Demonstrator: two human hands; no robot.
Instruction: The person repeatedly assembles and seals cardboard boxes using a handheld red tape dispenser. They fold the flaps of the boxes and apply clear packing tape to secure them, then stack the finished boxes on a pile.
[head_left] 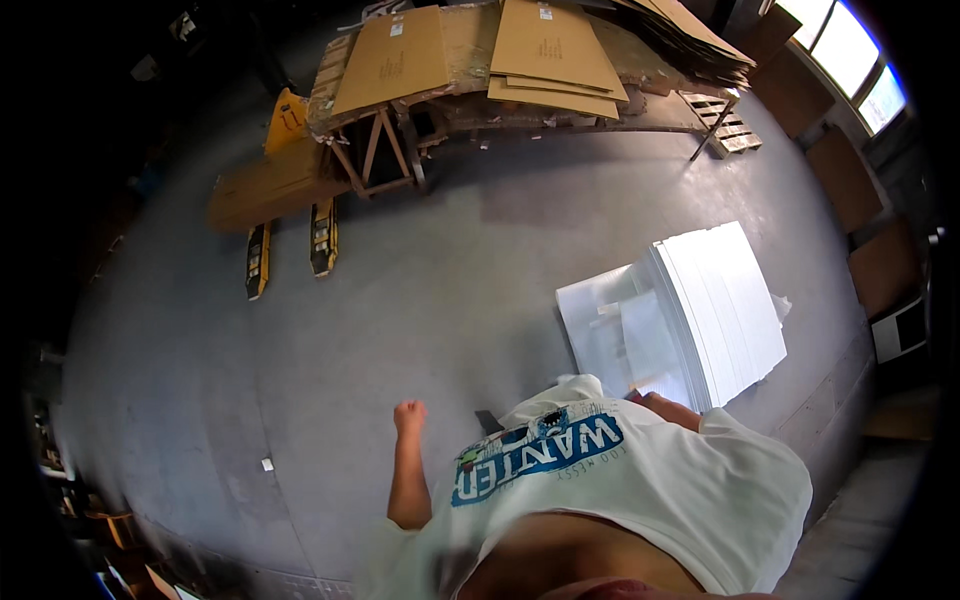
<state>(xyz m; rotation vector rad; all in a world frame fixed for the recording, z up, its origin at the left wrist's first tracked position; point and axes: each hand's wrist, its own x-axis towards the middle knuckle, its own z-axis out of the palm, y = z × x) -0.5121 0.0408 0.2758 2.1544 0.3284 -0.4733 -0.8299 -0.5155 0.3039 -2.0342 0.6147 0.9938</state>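
Observation:
My left hand (pixel 409 414) is closed in a fist over the grey floor, away from other things, and no object shows in it. Beside the right side of my shirt, my right hand (pixel 668 408) is bent round a small reddish thing (pixel 634 396) too small to make out, and its fingers are partly hidden. Just beyond that hand lies a tall stack of white sheets (pixel 725 310) on the floor. A glossy, see-through wrapped part (pixel 625 335) adjoins the stack's left side. Whether my right hand touches the stack, I cannot tell.
Ahead stands a worn workbench (pixel 465 60) bearing flat brown cardboard sheets (pixel 555 50). A yellow pallet jack (pixel 322 240) stands at the left with a brown board (pixel 275 185) over its forks. A wooden pallet (pixel 735 135) lies far right. Brown panels (pixel 845 180) lean along the right wall.

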